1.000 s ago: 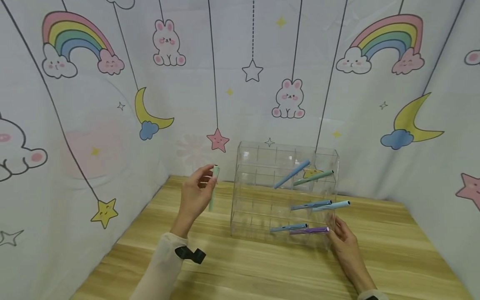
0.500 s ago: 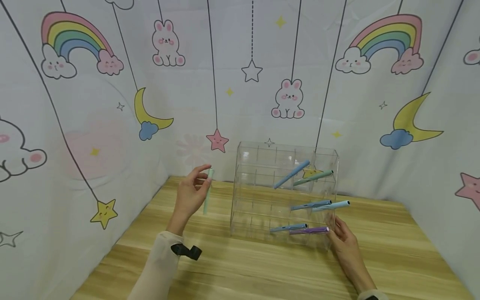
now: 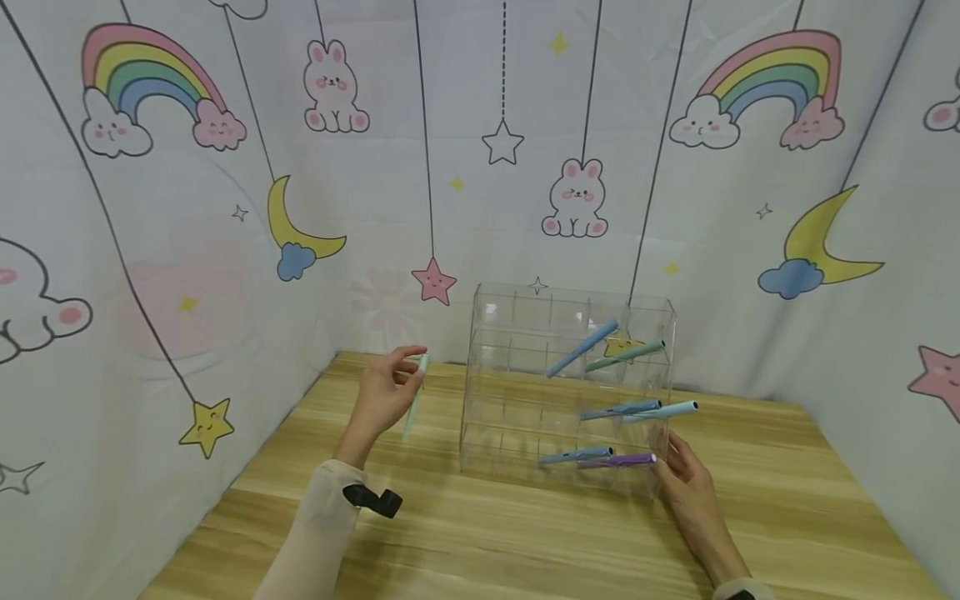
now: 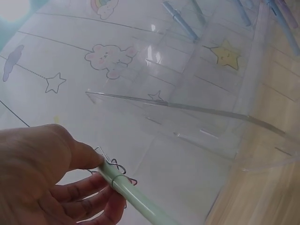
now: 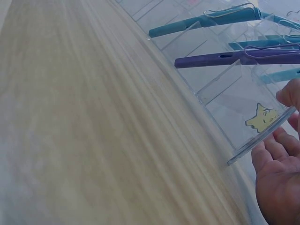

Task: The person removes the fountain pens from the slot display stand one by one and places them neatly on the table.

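Note:
My left hand [image 3: 378,396] pinches a light green pen [image 3: 415,402] between thumb and fingers, left of the clear acrylic pen rack [image 3: 517,433]. In the left wrist view the pen's wire clip shows near the thumb, and the barrel slants down to the right. My right hand [image 3: 692,487] grips the rack's right side wall near the bottom, thumb at the front edge, fingers outside. Pens lie in the rack's right part: a tilted blue pen [image 3: 582,348] and a green pen [image 3: 626,356] high up, a light blue pen [image 3: 667,411] midway, a purple pen [image 3: 618,461] low.
The rack stands on a wood-grain table [image 3: 480,533]. Two more blue pens lie in it, a middle blue pen [image 3: 622,410] and a lower blue pen [image 3: 576,455]. A white curtain [image 3: 495,208] with cartoon prints encloses the table's back and sides.
My left hand has moved slightly left and down with the light green pen, which now leans more, its lower end to the left. The right hand stays on the rack.

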Tool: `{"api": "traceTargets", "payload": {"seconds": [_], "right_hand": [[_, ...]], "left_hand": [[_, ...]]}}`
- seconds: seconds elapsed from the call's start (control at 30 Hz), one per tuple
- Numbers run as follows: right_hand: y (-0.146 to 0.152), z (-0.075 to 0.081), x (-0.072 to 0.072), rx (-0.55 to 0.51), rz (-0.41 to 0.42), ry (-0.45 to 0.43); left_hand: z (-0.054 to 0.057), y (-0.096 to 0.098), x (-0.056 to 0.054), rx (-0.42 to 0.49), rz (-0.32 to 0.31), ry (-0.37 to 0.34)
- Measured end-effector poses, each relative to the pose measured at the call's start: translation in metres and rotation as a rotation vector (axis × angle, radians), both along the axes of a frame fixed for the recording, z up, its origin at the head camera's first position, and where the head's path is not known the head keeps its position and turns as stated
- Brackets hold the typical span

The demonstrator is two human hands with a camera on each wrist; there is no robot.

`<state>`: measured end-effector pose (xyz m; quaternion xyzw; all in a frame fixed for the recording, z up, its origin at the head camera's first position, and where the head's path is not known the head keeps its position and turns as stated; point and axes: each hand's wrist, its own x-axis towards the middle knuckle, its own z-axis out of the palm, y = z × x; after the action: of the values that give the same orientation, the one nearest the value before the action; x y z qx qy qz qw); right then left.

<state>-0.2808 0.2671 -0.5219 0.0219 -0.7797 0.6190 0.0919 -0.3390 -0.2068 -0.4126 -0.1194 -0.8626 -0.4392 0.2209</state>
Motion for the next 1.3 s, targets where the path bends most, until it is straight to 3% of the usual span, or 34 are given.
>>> {"api": "traceTargets", "payload": {"seconds": [0.23, 0.9, 1.1, 1.3], "right_hand": [[0.001, -0.002, 0.0, -0.034, 0.012, 0.017], [0.002, -0.004, -0.002, -0.019, 0.002, 0.023], [0.004, -0.004, 0.0, 0.028, -0.002, 0.003], [0.002, -0.003, 0.0, 0.034, -0.006, -0.004]], "left_hand": [[-0.009, -0.006, -0.004, -0.043, -0.014, -0.066], [-0.058, -0.012, -0.024, -0.124, -0.019, -0.299], [-0.069, -0.008, -0.024, -0.193, -0.006, -0.344], [-0.075, -0.008, -0.021, -0.205, 0.027, -0.366]]}}
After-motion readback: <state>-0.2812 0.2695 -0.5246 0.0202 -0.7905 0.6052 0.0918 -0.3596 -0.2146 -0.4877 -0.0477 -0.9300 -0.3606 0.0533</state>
